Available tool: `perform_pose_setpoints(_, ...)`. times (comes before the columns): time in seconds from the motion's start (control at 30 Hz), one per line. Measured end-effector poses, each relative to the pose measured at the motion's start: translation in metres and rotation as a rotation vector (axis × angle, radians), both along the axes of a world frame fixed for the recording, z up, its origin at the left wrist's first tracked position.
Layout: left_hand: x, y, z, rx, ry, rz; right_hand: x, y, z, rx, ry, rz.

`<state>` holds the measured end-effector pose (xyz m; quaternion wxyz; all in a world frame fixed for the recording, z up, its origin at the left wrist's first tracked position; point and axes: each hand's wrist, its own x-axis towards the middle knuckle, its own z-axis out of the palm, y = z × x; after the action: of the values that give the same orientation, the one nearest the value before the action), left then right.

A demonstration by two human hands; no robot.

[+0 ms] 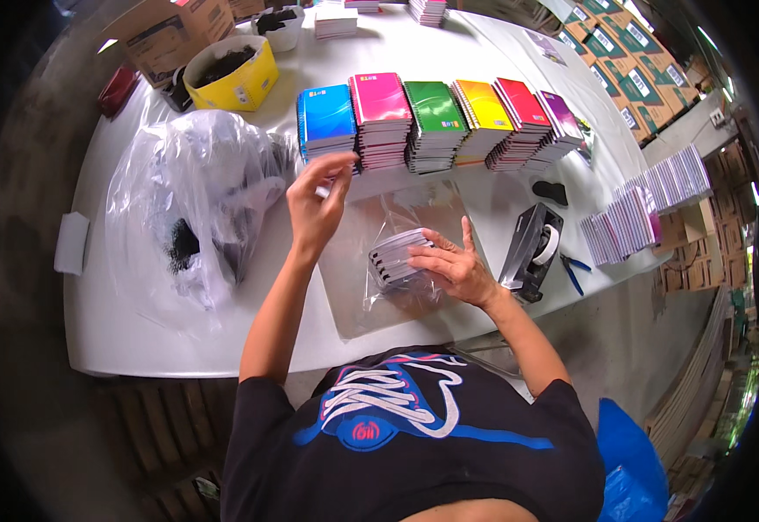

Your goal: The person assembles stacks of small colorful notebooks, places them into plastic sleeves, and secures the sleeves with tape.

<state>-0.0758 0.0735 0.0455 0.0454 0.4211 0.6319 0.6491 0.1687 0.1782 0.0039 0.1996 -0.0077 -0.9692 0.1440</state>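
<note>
Blue notebook stack [326, 120], yellow tub [238, 83], white table [136, 326].

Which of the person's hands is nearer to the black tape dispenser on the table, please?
The right. The right hand rests on the bagged stack of notebooks, just left of the tape dispenser. The left hand is raised farther off, near the blue notebook stack.

A clear plastic bag [401, 261] lies mid-table, holding a stack of notebooks. A bigger crumpled clear bag [192, 196] with dark contents sits left. A brown carton [175, 35] stands at the far left corner beside a yellow box [236, 78]. Green-and-white labelled cartons [618, 52] stack at far right.
</note>
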Motion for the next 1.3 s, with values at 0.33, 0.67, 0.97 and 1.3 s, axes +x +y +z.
perform_pose_setpoints(0.33,0.052,-0.051,-0.041,-0.488,0.966,-0.411,0.011,-0.017,0.021,-0.202,-0.198,-0.141)
perform_pose_setpoints(0.67,0.047,-0.051,-0.027,-0.549,0.918,-0.497,0.171,-0.001,-0.028,-0.735,0.27,-1.537)
perform_pose_setpoints(0.97,0.043,-0.05,-0.027,-0.559,0.904,-0.496,0.168,-0.004,-0.03,-1.704,0.959,-1.072)
perform_pose_setpoints(1.3,0.042,-0.057,-0.014,-0.702,0.917,-0.572,0.119,-0.039,0.018,-0.873,0.265,-1.251)
